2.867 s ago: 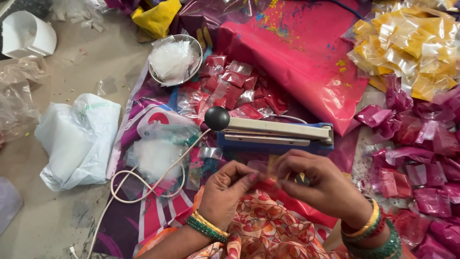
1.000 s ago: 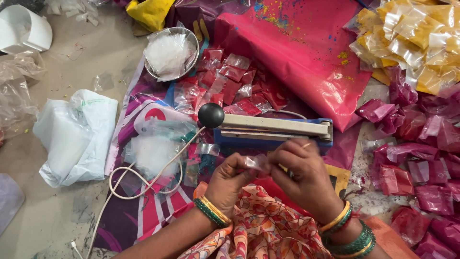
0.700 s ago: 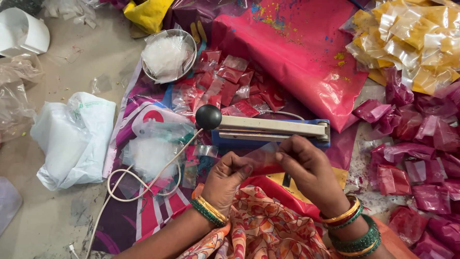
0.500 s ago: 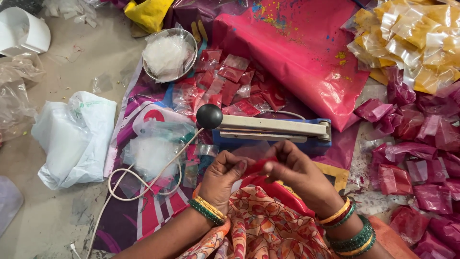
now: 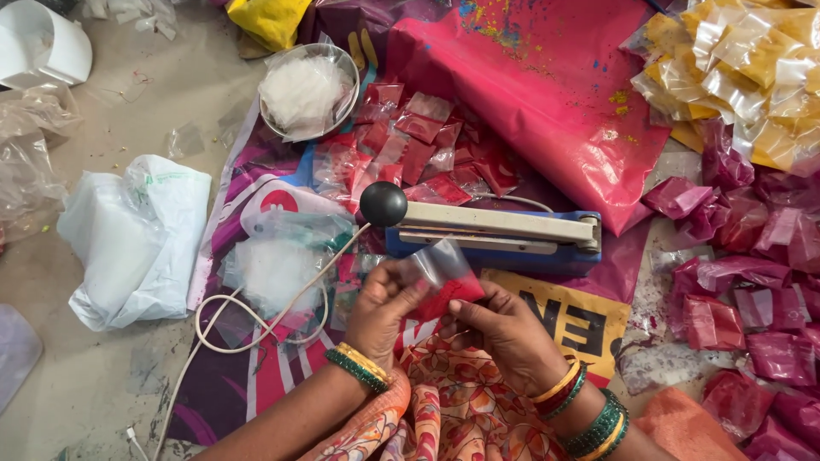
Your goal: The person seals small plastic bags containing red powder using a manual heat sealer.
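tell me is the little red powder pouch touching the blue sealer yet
Cannot tell. In the head view both hands hold the small pouch just below the blue sealer; its clear top edge overlaps the sealer's base, so contact isn't plain.

Bare grey concrete floor (image 5: 128,119), dusty and stained, partly covered by pink plastic sheeting (image 5: 547,94), even daylight

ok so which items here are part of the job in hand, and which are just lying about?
In hand:
- left hand and right hand, both on the small clear pouch of red powder
- blue heat sealer, just beyond it
- sealed red pouches

Lying about:
- white plastic bag
- steel bowl
- yellow pouches
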